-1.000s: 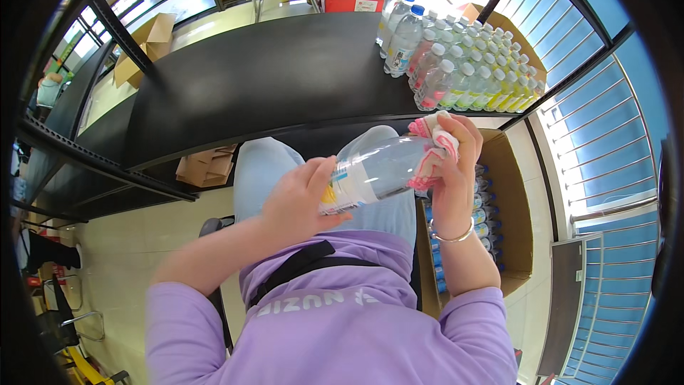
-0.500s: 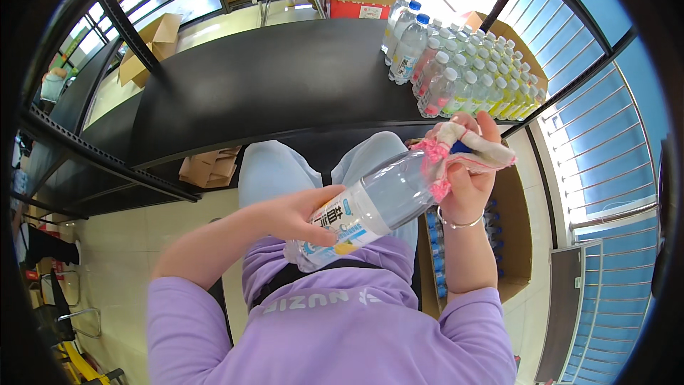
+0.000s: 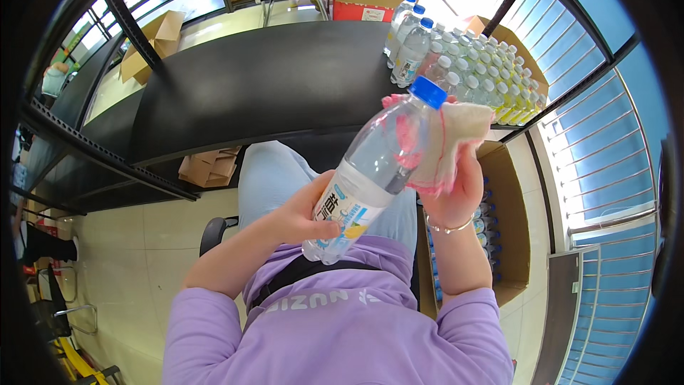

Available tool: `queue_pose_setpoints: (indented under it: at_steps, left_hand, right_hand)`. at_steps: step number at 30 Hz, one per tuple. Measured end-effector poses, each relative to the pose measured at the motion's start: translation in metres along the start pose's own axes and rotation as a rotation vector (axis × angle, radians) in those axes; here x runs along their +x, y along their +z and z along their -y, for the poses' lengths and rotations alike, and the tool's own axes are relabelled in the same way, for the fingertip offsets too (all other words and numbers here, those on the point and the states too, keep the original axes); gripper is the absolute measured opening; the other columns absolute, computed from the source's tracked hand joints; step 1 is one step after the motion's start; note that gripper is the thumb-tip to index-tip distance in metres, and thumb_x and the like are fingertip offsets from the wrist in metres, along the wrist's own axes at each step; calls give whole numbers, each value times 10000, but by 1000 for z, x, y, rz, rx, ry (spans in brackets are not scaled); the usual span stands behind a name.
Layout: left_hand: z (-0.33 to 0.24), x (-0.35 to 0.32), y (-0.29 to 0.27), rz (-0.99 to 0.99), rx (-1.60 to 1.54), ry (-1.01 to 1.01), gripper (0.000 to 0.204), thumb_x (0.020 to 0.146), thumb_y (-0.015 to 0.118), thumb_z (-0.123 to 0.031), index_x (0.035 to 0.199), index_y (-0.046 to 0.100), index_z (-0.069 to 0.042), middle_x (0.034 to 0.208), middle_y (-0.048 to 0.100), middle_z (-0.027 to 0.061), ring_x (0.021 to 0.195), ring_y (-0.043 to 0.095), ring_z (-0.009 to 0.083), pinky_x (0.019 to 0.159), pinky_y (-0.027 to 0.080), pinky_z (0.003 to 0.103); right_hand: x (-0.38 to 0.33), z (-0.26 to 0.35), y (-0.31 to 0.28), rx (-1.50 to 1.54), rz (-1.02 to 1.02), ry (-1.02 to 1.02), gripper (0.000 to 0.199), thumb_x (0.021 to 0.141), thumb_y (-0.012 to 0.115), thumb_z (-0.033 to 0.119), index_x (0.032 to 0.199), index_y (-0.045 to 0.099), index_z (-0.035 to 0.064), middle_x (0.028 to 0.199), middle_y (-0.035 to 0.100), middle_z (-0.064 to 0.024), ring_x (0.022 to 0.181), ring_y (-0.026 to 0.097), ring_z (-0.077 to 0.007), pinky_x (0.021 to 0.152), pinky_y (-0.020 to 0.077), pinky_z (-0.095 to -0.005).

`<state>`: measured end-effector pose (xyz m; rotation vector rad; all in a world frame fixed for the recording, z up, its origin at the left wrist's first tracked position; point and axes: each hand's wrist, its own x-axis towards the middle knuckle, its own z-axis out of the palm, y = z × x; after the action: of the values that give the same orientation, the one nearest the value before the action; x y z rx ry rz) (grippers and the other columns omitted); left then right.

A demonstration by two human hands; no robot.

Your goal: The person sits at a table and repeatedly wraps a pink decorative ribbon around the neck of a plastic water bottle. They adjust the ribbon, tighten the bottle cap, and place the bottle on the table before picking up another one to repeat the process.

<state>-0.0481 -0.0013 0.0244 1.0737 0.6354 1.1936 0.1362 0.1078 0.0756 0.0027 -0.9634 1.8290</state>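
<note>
Black tabletop (image 3: 271, 78) ahead, clear bottle (image 3: 374, 164) slanting between, blue cap (image 3: 428, 92) away and rightward: left hand (image 3: 305, 212) clasps its lower label (image 3: 348, 203), right hand (image 3: 462, 187) holds pink-edged cloth (image 3: 456, 135) behind its upper end, and beyond that hand stand more capped bottles (image 3: 463, 75).

The left hand (image 3: 303, 217) grips a clear plastic bottle (image 3: 356, 182) by its lower part, the bottle slanting over the lap (image 3: 274, 171) with its blue cap (image 3: 429, 91) up and to the right. The right hand (image 3: 462, 196) holds a white and pink cloth (image 3: 459, 135) against the bottle's upper side. Beyond, on the black table (image 3: 263, 85), three blue-capped bottles (image 3: 412, 55) stand beside rows of white-capped bottles (image 3: 491, 84), while a cardboard box (image 3: 519, 232) with more bottles (image 3: 490, 232) sits right of the lap.
</note>
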Motion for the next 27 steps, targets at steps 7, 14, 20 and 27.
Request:
queue_pose_setpoints:
  at_steps: [7,14,20,27]
  left_hand:
    - [-2,-4,-7,-86,146,60,673,701,715,-228,1227,349,-23,1066,506,69,997,491,131,834,406,288]
    - [-18,-6,5,-193,615,-27,695,631,756,-179,1195,370,-55,1016,532,85,956,529,176,806,429,309]
    - [-7,-5,7,-312,931,-6,708,619,755,-198,1190,362,-52,993,552,131,912,576,237,787,452,338]
    - [0,-6,10,-339,993,0,719,617,757,-270,1176,375,-28,956,554,174,872,578,330,739,469,364]
  right_hand:
    - [-2,-8,-6,180,249,180,482,940,348,315,1333,255,52,1269,431,-101,1146,452,-223,938,388,-369]
    - [-9,-16,-4,-81,67,115,492,898,477,177,1318,271,26,1243,449,-102,1120,468,-196,935,388,-358]
    - [-6,-15,7,-11,-30,208,469,913,429,200,1324,275,34,1279,421,-111,1133,452,-197,950,360,-355]
    - [-6,-15,3,-122,-77,232,405,881,439,184,1252,369,36,1214,474,-122,1067,498,-201,910,402,-350]
